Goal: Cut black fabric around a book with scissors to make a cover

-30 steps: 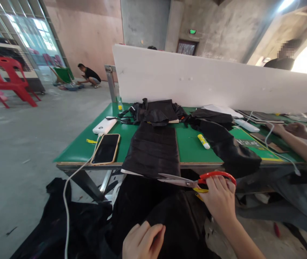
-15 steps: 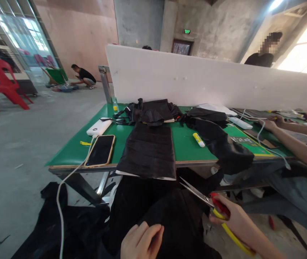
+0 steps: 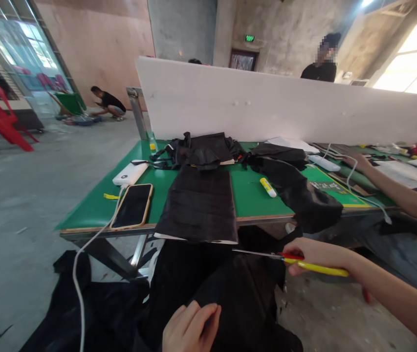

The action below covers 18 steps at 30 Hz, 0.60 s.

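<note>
Red-and-yellow-handled scissors are gripped in my right hand. The blades point left, just below a black-covered book or pad that juts past the table edge. Low in the view, my left hand has its fingers curled together against the black material across my lap. What those fingers hold, if anything, is hidden. More black material spreads down to the left.
The green table carries a phone, a white power bank with a cable, a glue stick and crumpled black pieces. A white divider stands behind. At the right reaches a co-worker's arm.
My right hand has moved up with the scissors, whose blades have swung from slanted to nearly level. My left hand stays in place. The person behind the divider appears farther left.
</note>
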### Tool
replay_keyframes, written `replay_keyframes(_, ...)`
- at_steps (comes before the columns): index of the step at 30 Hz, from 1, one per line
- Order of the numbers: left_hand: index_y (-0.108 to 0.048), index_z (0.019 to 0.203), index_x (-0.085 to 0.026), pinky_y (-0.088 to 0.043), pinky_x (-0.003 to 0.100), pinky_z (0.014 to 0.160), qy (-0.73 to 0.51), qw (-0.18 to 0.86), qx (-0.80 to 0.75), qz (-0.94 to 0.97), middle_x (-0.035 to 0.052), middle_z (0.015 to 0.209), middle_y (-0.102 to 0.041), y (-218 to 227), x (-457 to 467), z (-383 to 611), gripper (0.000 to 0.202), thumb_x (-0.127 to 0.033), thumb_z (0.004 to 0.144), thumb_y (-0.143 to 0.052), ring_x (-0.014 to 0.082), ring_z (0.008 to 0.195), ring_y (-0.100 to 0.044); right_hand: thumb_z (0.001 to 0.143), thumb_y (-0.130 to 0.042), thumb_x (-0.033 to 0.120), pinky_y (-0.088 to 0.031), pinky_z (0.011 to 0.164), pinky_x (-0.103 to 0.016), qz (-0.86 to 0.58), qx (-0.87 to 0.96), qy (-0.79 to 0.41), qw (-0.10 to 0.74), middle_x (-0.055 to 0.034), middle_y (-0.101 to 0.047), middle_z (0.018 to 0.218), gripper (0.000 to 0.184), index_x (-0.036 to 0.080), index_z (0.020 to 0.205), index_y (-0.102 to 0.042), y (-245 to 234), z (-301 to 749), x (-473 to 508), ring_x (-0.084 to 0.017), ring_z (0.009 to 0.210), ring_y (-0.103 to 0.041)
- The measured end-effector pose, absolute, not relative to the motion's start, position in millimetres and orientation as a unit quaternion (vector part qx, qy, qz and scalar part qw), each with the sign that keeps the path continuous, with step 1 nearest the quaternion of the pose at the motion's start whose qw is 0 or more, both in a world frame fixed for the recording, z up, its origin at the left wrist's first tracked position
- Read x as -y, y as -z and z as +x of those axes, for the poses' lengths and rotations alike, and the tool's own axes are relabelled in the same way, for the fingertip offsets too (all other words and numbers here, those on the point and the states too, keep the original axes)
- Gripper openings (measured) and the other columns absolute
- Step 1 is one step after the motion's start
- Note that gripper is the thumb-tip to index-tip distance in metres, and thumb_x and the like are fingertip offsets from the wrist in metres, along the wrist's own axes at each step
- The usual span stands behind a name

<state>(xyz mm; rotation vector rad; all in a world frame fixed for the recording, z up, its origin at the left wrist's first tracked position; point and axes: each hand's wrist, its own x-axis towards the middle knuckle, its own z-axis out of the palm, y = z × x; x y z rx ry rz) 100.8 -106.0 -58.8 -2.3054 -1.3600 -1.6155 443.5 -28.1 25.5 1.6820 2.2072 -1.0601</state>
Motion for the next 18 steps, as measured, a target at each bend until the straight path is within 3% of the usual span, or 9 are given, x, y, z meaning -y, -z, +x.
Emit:
replay_keyframes(8,-0.064,0.078,-0.022,-0.043,0.022,0.055,0.512,0.004,0.434,-0.742,-0.0062,0.055,-0.058,58,103,99,0.007,-0.015,0.079,-0.063,0.0069,0.048,-0.053,0.067,-0.063,0.059,-0.028,0.053,-0.021,0.533,-0.738,0.396,0.122,0.0027,-0.052,0.068,0.048,0.015,0.085,-0.063,-42,438,7,-0.010,0.062,-0.042)
replay_keyframes(13,-0.064,0.077,-0.022,-0.044,0.022,0.054,0.514,0.010,0.431,-0.742,-0.0061,0.055,-0.058,53,103,101,0.007,-0.015,0.078,-0.063,0.0071,0.047,-0.054,0.068,-0.064,0.058,-0.025,0.051,-0.021,0.522,-0.743,0.392,0.147,0.0034,-0.049,0.064,0.046,0.014,0.079,-0.062,-58,435,-7,-0.009,0.059,-0.041)
replay_keyframes(18,-0.063,0.079,-0.021,-0.044,0.021,0.051,0.511,-0.005,0.426,-0.747,-0.0047,0.055,-0.057,57,103,99,0.008,-0.012,0.077,-0.064,0.0077,0.047,-0.052,0.066,-0.064,0.060,-0.029,0.053,-0.021,0.514,-0.741,0.400,0.165,0.0020,-0.051,0.068,0.050,0.013,0.083,-0.064,-67,427,-20,-0.010,0.062,-0.043)
